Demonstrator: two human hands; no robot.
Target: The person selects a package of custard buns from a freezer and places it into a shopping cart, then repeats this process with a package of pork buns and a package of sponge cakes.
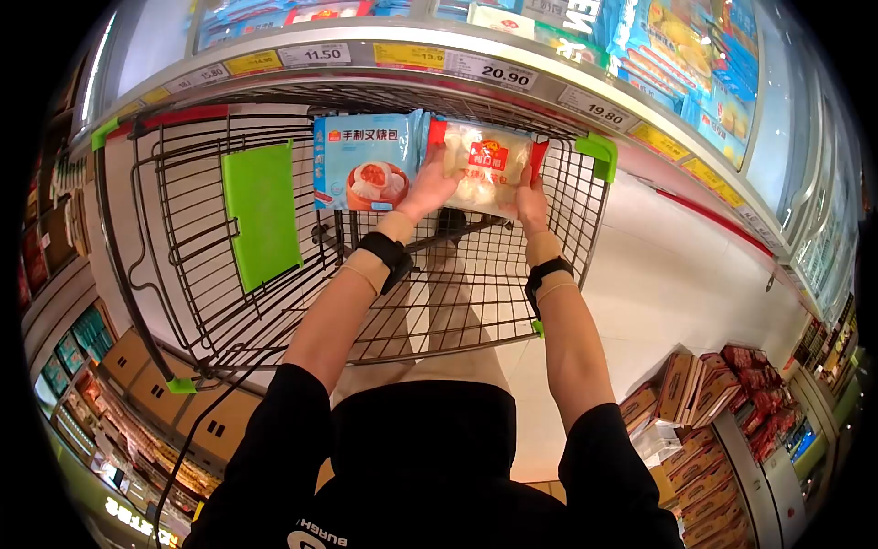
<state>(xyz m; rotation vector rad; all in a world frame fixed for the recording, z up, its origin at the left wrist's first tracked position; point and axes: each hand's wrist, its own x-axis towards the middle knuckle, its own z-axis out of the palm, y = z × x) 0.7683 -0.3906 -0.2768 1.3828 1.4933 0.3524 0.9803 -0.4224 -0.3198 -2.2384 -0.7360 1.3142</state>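
Observation:
Between my two hands is a clear and red bag of frozen buns (pixel 485 172), held by its sides over the shopping cart (pixel 366 343). My left hand (pixel 433 186) grips its left edge, thumb on the front. At the right edge, my right hand (pixel 531 199) closes on the red end seal. A light blue bag of buns (pixel 358 156), printed with a bowl of buns, lies just left of it at the far side of the cart, its right edge against the held bag. Both wrists wear black bands.
A freezer case (pixel 476 55) with price labels and blue frozen packs (pixel 677 46) runs along the far side of the cart. A green plastic panel (pixel 262 217) stands at the cart's left. Stacked boxes (pixel 695 389) are at lower right, cardboard cartons (pixel 165 384) at lower left.

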